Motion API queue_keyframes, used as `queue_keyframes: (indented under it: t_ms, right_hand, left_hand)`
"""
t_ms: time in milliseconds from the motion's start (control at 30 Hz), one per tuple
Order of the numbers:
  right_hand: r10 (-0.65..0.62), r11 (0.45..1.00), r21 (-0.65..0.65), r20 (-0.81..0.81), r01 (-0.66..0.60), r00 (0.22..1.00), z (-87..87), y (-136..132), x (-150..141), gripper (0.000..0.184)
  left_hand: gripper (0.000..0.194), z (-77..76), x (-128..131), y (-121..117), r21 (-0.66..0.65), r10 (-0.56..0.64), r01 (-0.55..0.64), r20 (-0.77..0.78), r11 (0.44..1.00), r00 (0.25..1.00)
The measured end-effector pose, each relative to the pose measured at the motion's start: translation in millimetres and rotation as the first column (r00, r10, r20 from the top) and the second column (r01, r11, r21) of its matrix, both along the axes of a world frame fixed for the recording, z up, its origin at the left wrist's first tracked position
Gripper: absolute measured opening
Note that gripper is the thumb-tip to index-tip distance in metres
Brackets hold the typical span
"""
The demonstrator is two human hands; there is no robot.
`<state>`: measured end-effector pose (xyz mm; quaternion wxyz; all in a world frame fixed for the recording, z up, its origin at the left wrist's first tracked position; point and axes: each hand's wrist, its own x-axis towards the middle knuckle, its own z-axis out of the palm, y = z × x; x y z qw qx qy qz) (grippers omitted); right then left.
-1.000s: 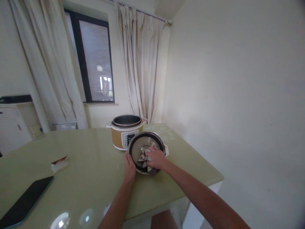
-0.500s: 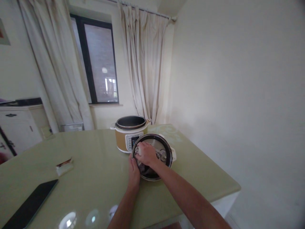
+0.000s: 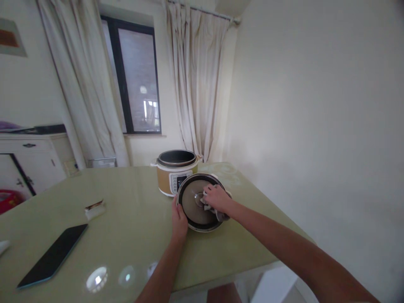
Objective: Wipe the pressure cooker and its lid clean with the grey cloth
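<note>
The round pressure cooker lid (image 3: 193,206) is tilted up with its metal underside and dark sealing ring facing me. My left hand (image 3: 179,216) grips its left rim, thumb on the near side. My right hand (image 3: 217,198) is closed on a crumpled greyish cloth (image 3: 206,206) and presses it on the right part of the lid's underside. Part of the cloth hangs below the fingers over the rim. Just behind the lid stands the gold and white electric pressure cooker (image 3: 164,179), uncovered, with a dark inner pot and a control panel on its front.
On the left of the pale green glossy table (image 3: 126,235) lie a dark flat tablet-like slab (image 3: 53,254) and a small white packet (image 3: 94,209). A white cabinet (image 3: 38,160) and a red basin (image 3: 11,200) are beyond. A wall rises at right.
My right hand has moved with the cloth from the lid's left side to its right side, baring the middle of the underside. My left hand keeps its hold on the rim.
</note>
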<state>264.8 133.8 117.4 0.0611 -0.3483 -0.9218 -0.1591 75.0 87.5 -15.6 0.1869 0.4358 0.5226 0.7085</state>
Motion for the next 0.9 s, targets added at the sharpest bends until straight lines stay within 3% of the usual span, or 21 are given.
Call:
queue_keyframes:
  t_ms: [100, 200, 300, 367, 467, 533, 700, 800, 900]
  right_hand:
    - [-0.017, 0.994, 0.104, -0.057, 0.023, 0.998, 17.9, 24, -16, 0.031]
    - [0.029, 0.988, 0.153, -0.078, -0.017, 0.997, 23.5, 36, -42, 0.032]
    - [0.222, 0.962, 0.175, -0.057, -0.210, 0.973, 12.7, 32, -75, 0.029]
    - [0.380, 0.912, 0.178, -0.017, -0.371, 0.925, 3.1, 25, -91, 0.030]
    - [0.473, 0.867, 0.163, 0.022, -0.470, 0.881, -1.0, 25, -92, 0.032]
    - [0.423, 0.894, 0.164, 0.002, -0.417, 0.906, 4.9, 34, -78, 0.031]
    - [0.124, 0.984, 0.138, -0.061, -0.114, 0.990, 22.6, 53, -22, 0.024]
    - [-0.038, 0.997, 0.060, -0.046, 0.040, 0.998, 21.3, 43, 6, 0.022]
    - [-0.061, 0.995, -0.073, 0.021, 0.062, 0.998, 12.2, 19, 23, 0.028]
  left_hand:
    - [0.056, -4.8, -2, 2, -0.009, -0.010, 0.010, -0.001, 1.000, 1.000]
    - [0.056, -9.7, -3, 7, -0.013, -0.014, 0.014, -0.006, 1.000, 1.000]
    - [0.056, -13.3, -4, 10, -0.014, -0.020, 0.020, 0.013, 1.000, 1.000]
    - [0.056, -14.7, -4, 10, -0.041, -0.033, 0.035, 0.037, 0.999, 0.999]
    - [0.056, -14.6, -4, 9, -0.039, -0.030, 0.031, 0.010, 0.999, 0.999]
    - [0.056, -12.6, -3, 8, -0.002, -0.011, 0.011, -0.042, 1.000, 0.999]
    - [0.060, -3.8, 2, 2, 0.018, 0.011, -0.010, -0.073, 1.000, 0.997]
    - [0.060, -1.2, 6, 0, 0.012, 0.007, -0.006, -0.060, 1.000, 0.998]
    - [0.057, -2.8, 8, 0, 0.008, 0.007, -0.006, -0.046, 1.000, 0.999]
